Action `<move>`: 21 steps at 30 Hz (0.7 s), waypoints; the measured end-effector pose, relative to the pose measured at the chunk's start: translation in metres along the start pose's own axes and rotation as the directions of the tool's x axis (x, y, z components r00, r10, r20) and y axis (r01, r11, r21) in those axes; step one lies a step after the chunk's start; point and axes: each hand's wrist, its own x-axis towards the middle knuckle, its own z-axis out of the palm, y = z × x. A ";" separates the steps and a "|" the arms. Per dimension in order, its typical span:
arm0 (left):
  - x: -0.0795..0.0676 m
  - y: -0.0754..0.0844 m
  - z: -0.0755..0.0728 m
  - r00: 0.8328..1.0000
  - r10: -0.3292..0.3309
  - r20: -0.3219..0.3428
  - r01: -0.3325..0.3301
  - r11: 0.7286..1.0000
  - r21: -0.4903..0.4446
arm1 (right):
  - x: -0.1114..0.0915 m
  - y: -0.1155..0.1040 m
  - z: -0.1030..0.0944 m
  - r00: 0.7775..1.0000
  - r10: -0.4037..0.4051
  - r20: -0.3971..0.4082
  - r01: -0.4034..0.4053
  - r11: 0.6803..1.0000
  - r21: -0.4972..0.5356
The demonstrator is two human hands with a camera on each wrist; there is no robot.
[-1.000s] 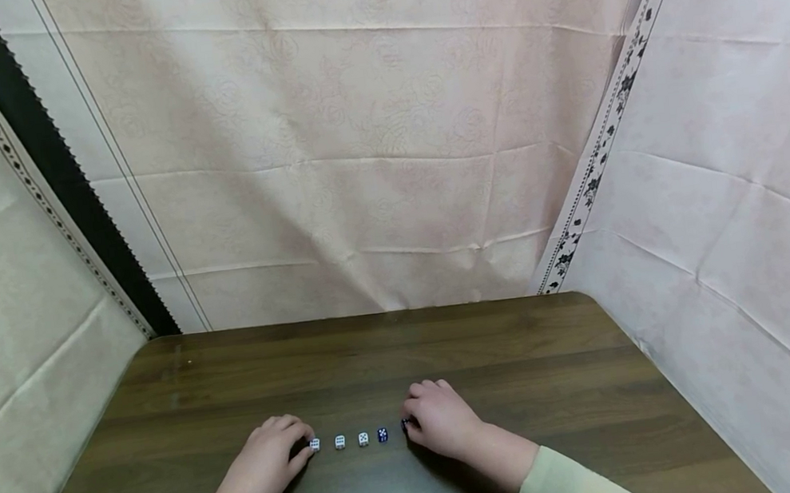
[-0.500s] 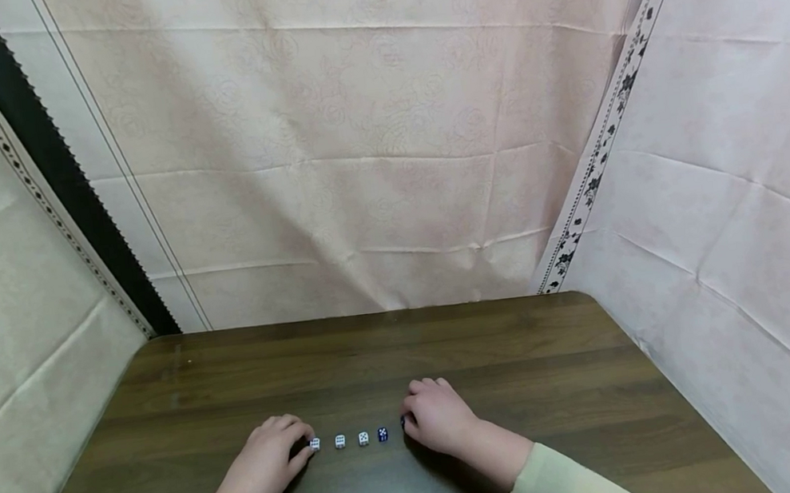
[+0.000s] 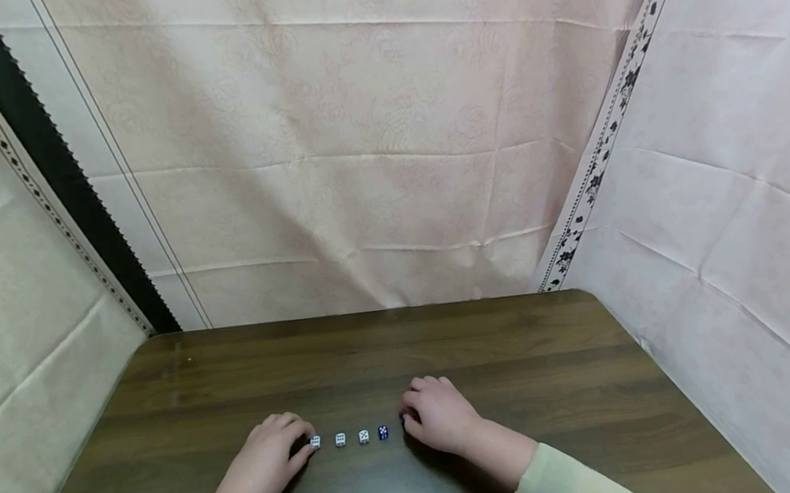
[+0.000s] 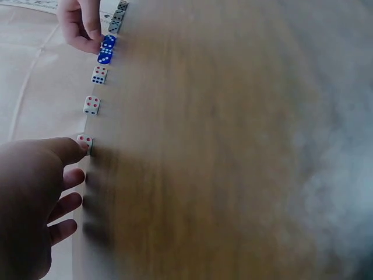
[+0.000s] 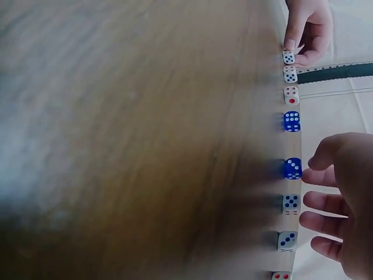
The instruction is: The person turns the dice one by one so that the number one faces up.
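Observation:
In the head view, my left hand [image 3: 266, 462] pinches a white die [image 4: 85, 143] at the left end of a row, its thumb over the die's near face. Two more white dice [image 3: 341, 440] [image 3: 364, 437] and a blue die [image 3: 383, 432] stand to the right, spaced apart. My right hand [image 3: 441, 414] is at a second blue die [image 5: 293, 168], index fingertip at its top edge and thumb tip just short of it. The other fingers are loosely bent. More white dice [image 5: 291, 204] [image 5: 287, 241] continue beyond it, hidden under the hand in the head view.
A dark wooden table [image 3: 378, 361] bears the dice. Pale curtains [image 3: 369, 137] enclose it at the back and sides, with a black strip [image 3: 53, 154] at the left corner. A light green sleeve [image 3: 565, 486] covers the right forearm.
The left hand and the visible dice stay in place. My right hand shifts very slightly, and the blue die at its fingertips shows less in the head view.

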 end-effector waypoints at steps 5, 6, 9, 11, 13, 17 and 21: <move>0.000 0.000 0.000 1.000 0.009 -0.004 -0.009 1.000 -0.001 | -0.003 0.003 0.002 1.000 -0.006 0.016 0.006 1.000 -0.012; 0.000 0.000 0.000 1.000 0.010 -0.005 -0.010 1.000 -0.001 | -0.003 0.003 0.002 1.000 -0.007 0.018 0.007 1.000 -0.016; 0.000 0.000 -0.001 1.000 0.010 -0.007 -0.010 1.000 -0.001 | -0.004 0.004 0.003 1.000 -0.011 0.019 0.011 1.000 -0.025; 0.000 0.000 -0.001 1.000 0.009 -0.007 -0.009 1.000 0.001 | -0.004 0.005 0.003 1.000 -0.013 0.020 0.014 0.999 -0.029; 0.000 0.000 -0.001 1.000 0.007 -0.005 -0.007 1.000 0.001 | -0.004 0.005 0.003 1.000 -0.015 0.023 0.016 0.999 -0.034; 0.000 0.000 -0.001 1.000 0.004 0.000 -0.004 1.000 0.000 | -0.003 0.005 0.005 1.000 -0.011 0.027 0.012 0.999 -0.038; 0.000 0.000 -0.001 1.000 -0.001 0.005 0.001 1.000 0.002 | -0.004 0.005 0.006 1.000 -0.005 0.026 0.006 0.999 -0.035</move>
